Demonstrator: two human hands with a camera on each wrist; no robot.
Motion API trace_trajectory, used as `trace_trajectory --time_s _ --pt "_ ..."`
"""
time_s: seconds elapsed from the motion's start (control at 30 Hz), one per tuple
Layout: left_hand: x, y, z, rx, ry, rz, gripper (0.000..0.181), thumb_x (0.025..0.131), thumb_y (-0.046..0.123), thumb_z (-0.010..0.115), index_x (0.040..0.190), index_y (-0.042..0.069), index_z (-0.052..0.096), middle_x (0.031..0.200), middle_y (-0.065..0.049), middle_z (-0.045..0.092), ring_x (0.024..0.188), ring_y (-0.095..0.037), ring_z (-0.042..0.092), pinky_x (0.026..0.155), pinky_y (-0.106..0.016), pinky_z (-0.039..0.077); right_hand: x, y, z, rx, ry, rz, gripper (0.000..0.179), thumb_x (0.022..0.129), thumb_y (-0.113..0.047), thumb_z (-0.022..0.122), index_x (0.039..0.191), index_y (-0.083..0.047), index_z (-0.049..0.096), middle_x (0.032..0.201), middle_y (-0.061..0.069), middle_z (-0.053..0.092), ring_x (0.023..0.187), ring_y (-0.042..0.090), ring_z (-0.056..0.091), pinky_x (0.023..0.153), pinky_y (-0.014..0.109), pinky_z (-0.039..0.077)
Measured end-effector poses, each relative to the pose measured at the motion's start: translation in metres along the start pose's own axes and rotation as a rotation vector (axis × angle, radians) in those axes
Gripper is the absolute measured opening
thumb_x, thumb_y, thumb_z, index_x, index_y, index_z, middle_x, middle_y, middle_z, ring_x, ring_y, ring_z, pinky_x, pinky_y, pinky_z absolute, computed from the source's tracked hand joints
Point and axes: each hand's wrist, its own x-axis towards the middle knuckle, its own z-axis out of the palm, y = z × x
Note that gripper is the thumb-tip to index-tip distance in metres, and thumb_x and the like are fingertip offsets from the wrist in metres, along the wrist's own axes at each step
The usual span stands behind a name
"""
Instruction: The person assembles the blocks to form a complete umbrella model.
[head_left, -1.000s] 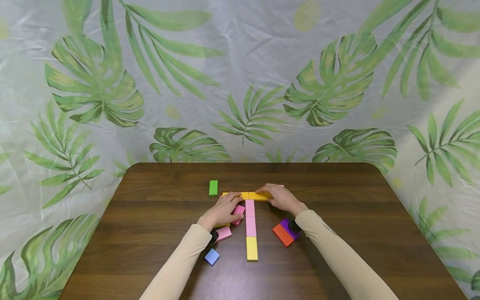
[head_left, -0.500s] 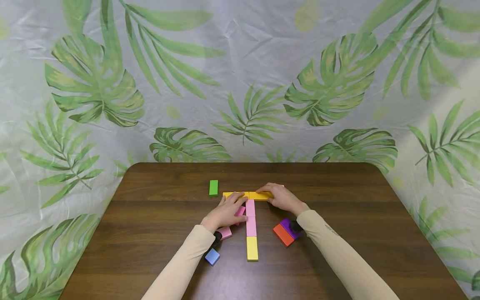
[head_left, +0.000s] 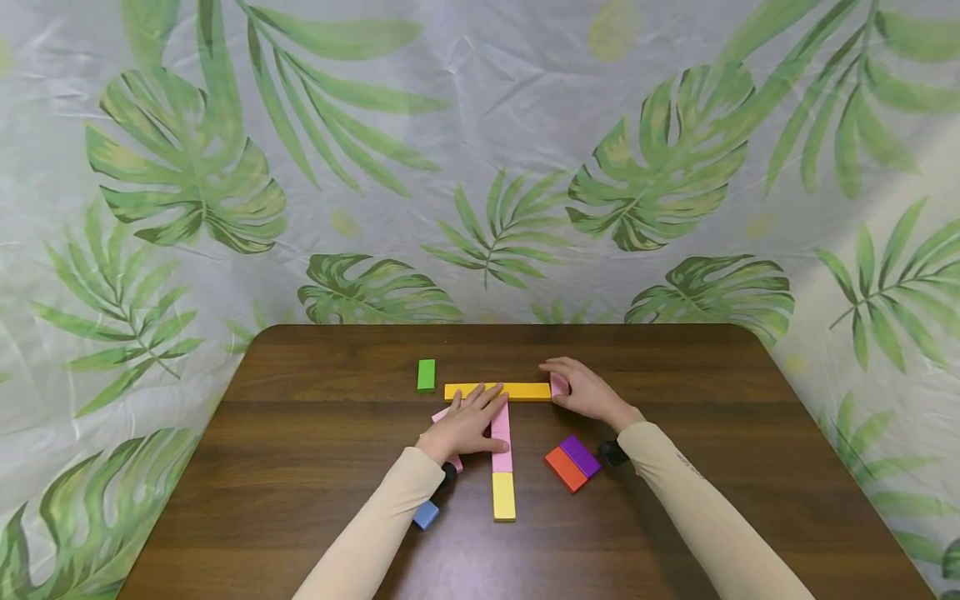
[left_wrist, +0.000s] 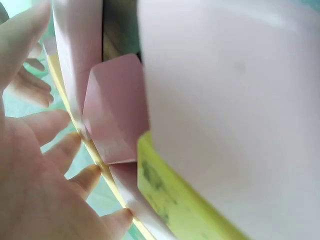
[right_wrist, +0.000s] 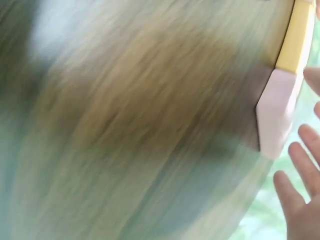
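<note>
A pink block [head_left: 558, 386] abuts the orange row [head_left: 528, 392] at its right end, the right hand [head_left: 594, 396] around it with fingers spread. The left hand [head_left: 461, 432], fingers also spread, reaches the row's middle.

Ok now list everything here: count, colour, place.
Row blocks: number unclear, orange-yellow, crosswise toward far edge.
Green block: one, green, left of row.
End block: one, pink, row's right end.
Column blocks: two, pink, meeting the row.
Yellow block: one, yellow, column's near end.
Loose blocks: at least two, pink, left of column, partly hidden.
Lime block: one, yellow-green, among those.
Red block: one, red-orange, right of column.
Purple block: one, purple, against red block.
Blue block: one, blue, left of yellow block.
Table: one, brown, underneath.
Cloth: one, pale with green leaves, behind.
Wrist devices: two, black, at wrists.
Sleeves: two, beige, on arms.
Left hand: one, bare, over column.
Right hand: one, bare, at end block.
</note>
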Motion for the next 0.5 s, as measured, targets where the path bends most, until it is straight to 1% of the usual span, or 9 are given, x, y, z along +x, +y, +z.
trace_trajectory --time_s 0.1,0.17,0.3,0.5 --pt "0.001 -0.001 0.002 0.021 -0.004 -0.014 0.08 0.089 0.044 0.065 0.15 0.007 0.03 0.158 -0.009 0.019 0.143 -0.034 0.013 0.11 -0.059 0.009 -0.005 0.005 0.0 -0.014 -0.027 0.034 0.061 0.083 -0.011 0.07 0.138 0.004 0.047 0.141 0.025 0.041 0.129 0.042 0.037 0.103 0.056 0.032" --pt "0.001 -0.001 0.003 0.018 0.002 -0.02 0.08 0.088 0.044 0.066 0.15 0.007 0.031 0.157 -0.008 0.02 0.143 -0.033 0.013 0.11 -0.059 0.009 -0.007 0.008 0.0 -0.024 -0.041 0.059 0.064 0.084 -0.014 0.07 0.139 0.005 0.044 0.143 0.026 0.038 0.131 0.043 0.035 0.103 0.056 0.031" --pt "0.002 -0.002 0.003 -0.002 0.006 -0.027 0.08 0.087 0.043 0.067 0.15 0.007 0.031 0.157 -0.008 0.021 0.143 -0.033 0.014 0.11 -0.059 0.008 -0.008 0.012 0.002 -0.042 -0.054 0.065 0.065 0.084 -0.013 0.069 0.139 0.008 0.042 0.142 0.027 0.04 0.13 0.043 0.036 0.104 0.054 0.03" --pt "0.003 -0.003 0.005 -0.024 0.007 -0.032 0.081 0.087 0.042 0.068 0.15 0.008 0.031 0.157 -0.007 0.022 0.143 -0.032 0.014 0.11 -0.058 0.006 -0.007 0.013 0.001 -0.039 -0.037 0.069 0.06 0.085 -0.008 0.068 0.137 0.01 0.044 0.138 0.026 0.045 0.128 0.042 0.041 0.103 0.053 0.032"
